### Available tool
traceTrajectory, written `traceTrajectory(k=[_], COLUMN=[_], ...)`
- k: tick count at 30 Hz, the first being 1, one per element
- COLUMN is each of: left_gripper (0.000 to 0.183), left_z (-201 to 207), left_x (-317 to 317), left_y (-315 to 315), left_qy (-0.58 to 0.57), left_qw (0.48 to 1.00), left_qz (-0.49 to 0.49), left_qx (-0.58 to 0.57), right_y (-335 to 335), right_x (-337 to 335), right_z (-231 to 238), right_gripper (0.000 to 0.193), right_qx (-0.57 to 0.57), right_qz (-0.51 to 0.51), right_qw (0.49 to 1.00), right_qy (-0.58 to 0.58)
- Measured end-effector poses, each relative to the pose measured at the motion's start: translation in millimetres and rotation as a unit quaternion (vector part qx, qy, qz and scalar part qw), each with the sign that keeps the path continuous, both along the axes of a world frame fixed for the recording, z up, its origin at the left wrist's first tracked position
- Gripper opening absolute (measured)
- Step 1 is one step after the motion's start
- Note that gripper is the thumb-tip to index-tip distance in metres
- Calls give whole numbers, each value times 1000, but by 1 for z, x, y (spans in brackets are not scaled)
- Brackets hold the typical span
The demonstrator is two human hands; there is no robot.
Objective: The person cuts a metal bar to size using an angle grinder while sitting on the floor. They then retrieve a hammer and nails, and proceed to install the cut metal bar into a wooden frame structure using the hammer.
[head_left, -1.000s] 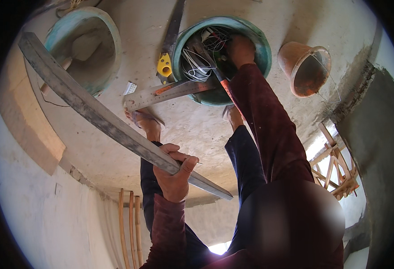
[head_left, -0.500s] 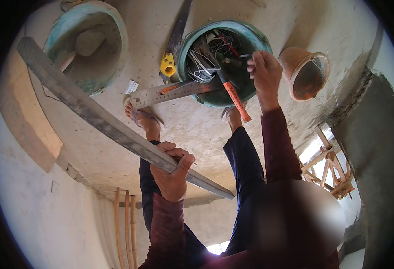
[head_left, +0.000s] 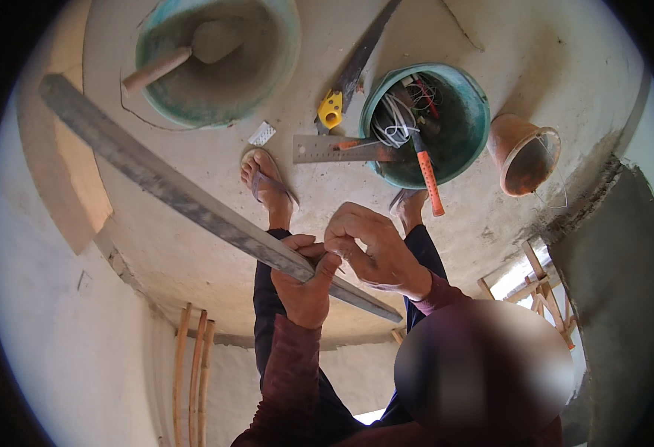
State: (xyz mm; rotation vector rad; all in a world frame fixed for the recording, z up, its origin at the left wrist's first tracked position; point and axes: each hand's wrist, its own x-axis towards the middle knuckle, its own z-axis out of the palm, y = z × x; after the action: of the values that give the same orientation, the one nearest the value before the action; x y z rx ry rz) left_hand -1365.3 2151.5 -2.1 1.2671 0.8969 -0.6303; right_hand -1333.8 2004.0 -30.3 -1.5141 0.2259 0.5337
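Note:
A long grey straight bar [head_left: 156, 179] slants across the view from upper left to lower right. My left hand [head_left: 299, 298] is closed around it near its lower end, thumb on top. A thin nail-like piece [head_left: 341, 270] juts out by the left thumb. My right hand [head_left: 375, 249] is just beside the left fingertips, its fingers curled into a pinch. Whatever lies in that pinch is hidden. Beyond the hands, a green bucket [head_left: 476, 141] holds white cable [head_left: 394, 127] and an orange-handled tool [head_left: 428, 182] leaning over its rim.
A flat metal ruler [head_left: 316, 149] rests at the bucket. Left of it lie a yellow-handled saw [head_left: 331, 109] and a small white perforated piece [head_left: 262, 133]. A larger green tub [head_left: 286, 45] contains a wooden-handled tool [head_left: 159, 71]. An orange pail [head_left: 509, 145] lies tipped at right. Wooden poles [head_left: 195, 365] lean behind.
My right hand has come back from over the bucket to the left fingertips. The left hand still grips the bar. The ruler now lies away from my left foot as the view shifts.

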Motion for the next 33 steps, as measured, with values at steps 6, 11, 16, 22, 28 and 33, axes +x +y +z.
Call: traceTrajectory(k=[6, 11, 16, 22, 28, 33], left_gripper=[42, 39, 34, 31, 33, 32], left_z=[5, 6, 4, -1, 4, 3], left_x=[6, 1, -5, -9, -15, -19], left_y=[26, 38, 44, 45, 36, 23], left_qy=[21, 55, 27, -8, 15, -10], left_qw=[998, 998, 999, 998, 999, 998], left_qz=[50, 32, 27, -15, 13, -12], left_qx=[15, -6, 24, 55, 44, 56], right_y=[22, 36, 47, 36, -69, -121], right_x=[-6, -9, -11, -84, -71, -66], right_z=[-8, -3, -15, -111, -122, -152], right_gripper=[6, 14, 10, 13, 32, 25], right_qx=[-4, 17, 131, -153, -590, -506], right_qz=[0, 1, 18, -128, -86, 5], right_qw=[999, 999, 981, 966, 802, 861], right_qy=[47, 46, 140, 163, -31, 57])
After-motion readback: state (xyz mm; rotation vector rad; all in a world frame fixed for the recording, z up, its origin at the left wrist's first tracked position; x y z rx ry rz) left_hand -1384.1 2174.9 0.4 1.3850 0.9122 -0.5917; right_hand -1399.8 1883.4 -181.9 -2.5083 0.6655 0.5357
